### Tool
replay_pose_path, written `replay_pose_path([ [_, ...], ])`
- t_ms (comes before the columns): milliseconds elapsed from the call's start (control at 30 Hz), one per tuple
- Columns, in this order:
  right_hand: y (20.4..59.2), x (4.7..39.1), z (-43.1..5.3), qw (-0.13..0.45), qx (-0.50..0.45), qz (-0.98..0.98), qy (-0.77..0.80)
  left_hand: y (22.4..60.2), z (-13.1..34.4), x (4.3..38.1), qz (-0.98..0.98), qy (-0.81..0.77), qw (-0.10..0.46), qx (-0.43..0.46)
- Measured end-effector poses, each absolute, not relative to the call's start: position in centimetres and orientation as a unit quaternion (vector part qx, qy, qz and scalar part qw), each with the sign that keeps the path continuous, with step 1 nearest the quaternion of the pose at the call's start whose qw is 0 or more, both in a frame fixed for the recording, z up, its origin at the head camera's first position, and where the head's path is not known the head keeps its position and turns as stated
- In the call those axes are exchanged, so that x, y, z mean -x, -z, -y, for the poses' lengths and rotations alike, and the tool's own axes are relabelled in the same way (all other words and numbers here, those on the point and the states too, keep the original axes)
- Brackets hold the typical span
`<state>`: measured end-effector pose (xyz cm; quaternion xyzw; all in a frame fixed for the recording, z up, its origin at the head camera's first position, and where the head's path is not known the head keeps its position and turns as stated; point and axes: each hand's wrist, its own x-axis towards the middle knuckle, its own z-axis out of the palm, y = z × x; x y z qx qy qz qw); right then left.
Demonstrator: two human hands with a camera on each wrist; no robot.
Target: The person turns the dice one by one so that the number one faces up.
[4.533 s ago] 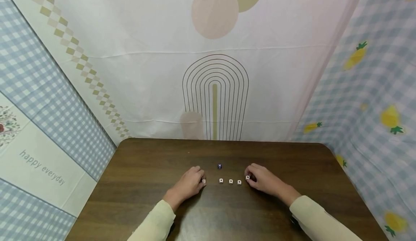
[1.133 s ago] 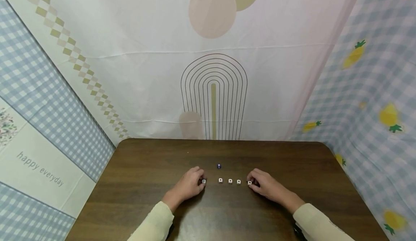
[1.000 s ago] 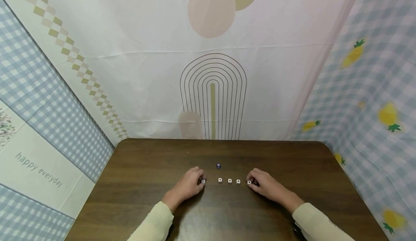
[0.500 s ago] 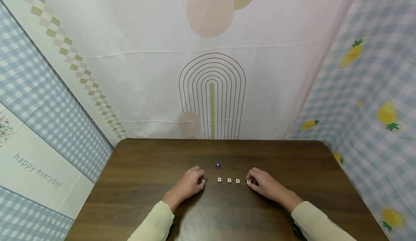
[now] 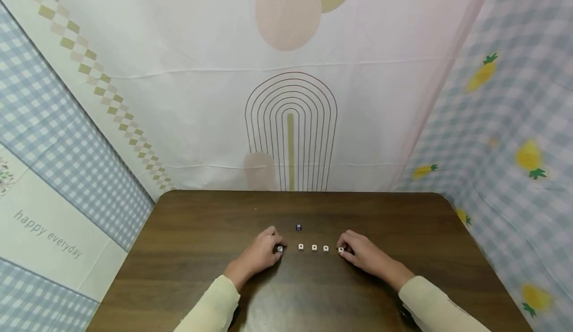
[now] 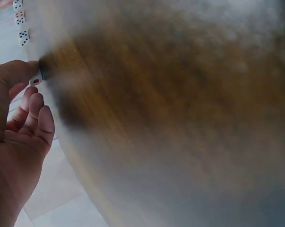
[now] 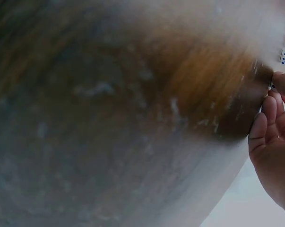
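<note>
In the head view my left hand (image 5: 258, 250) pinches a white die (image 5: 280, 248) between thumb and fingers, left of a short row. One red spot shows on this die in the left wrist view, the rest partly covered by the thumb. My right hand (image 5: 363, 252) holds another white die (image 5: 341, 250) by its fingertips at the row's right end; fingers mostly hide it in the right wrist view. Between the hands stand three white dice, a left one (image 5: 301, 247), a middle one (image 5: 314, 248) and a right one (image 5: 326, 248), spaced slightly apart, each with one large spot on top.
A dark blue die (image 5: 298, 227) lies behind the row, near its left end. All rest on a brown wooden table (image 5: 201, 217) with rounded far corners. A patterned cloth (image 5: 201, 123) hangs behind the table, with checked cloths at both sides.
The die in my left hand has turned, showing a different top face. My right hand's die has come down level with the row since the earliest frame. The three middle dice have stayed put.
</note>
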<state>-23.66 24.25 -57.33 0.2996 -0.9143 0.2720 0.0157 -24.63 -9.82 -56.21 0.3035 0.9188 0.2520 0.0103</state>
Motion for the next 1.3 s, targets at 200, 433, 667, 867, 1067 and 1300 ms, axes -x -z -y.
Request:
replay_pose_path([
  [200,57.28,23.63,-24.33,0.010,-0.296,0.915,-0.275,56.54,9.84,24.55,-0.919,-0.264,-0.001,-0.293],
  [433,57.56,23.59,-24.33,0.022,-0.301,0.911,-0.281,56.70,9.97,24.41,-0.921,-0.273,-0.013,-0.276],
  [667,57.61,23.69,-24.32,0.031,-0.307,0.908,-0.284,56.58,9.91,24.61,-0.918,-0.273,-0.021,-0.286],
  [867,57.60,23.73,-24.28,0.029,-0.304,0.909,-0.285,56.47,9.88,24.81,-0.918,-0.257,-0.032,-0.302],
  [1067,57.69,23.80,-24.28,0.037,-0.309,0.906,-0.287,56.34,9.75,24.93,-0.925,-0.232,-0.022,-0.300],
  [1300,57.55,23.82,-24.29,0.034,-0.307,0.906,-0.290,56.26,9.57,25.01,-0.930,-0.212,-0.011,-0.301],
])
